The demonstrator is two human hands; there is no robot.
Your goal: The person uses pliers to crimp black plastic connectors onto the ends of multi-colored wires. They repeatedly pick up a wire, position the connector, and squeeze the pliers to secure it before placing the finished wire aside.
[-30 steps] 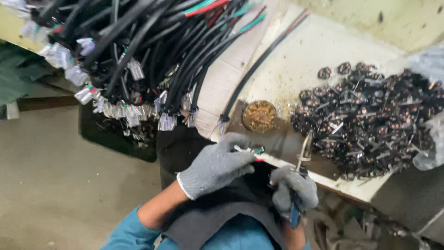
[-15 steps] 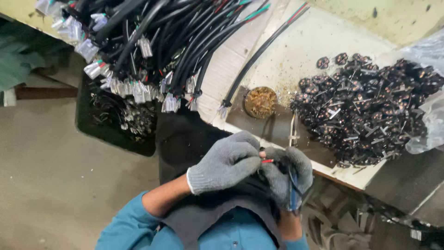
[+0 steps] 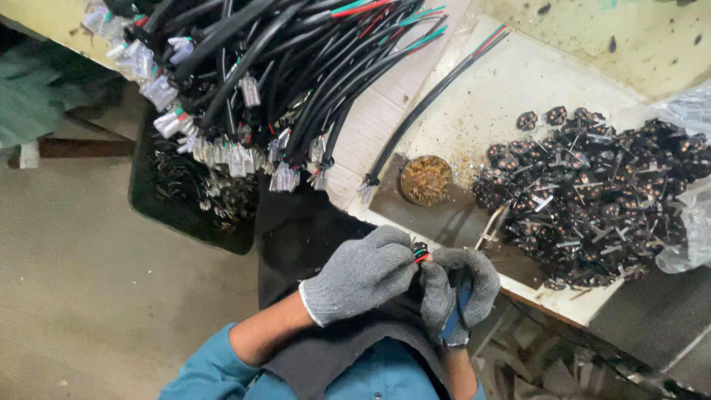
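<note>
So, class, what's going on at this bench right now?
A person in grey gloves works over their lap. The left hand pinches a small black part with red and green wires against the right hand, which also holds a blue-handled tool. A bundle of black cables hangs off the bench, and a pile of small black parts lies to the right.

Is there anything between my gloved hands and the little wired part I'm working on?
Nothing visible. The left hand and right hand both pinch the small black connector with red and green wires directly, over the dark apron.
</note>
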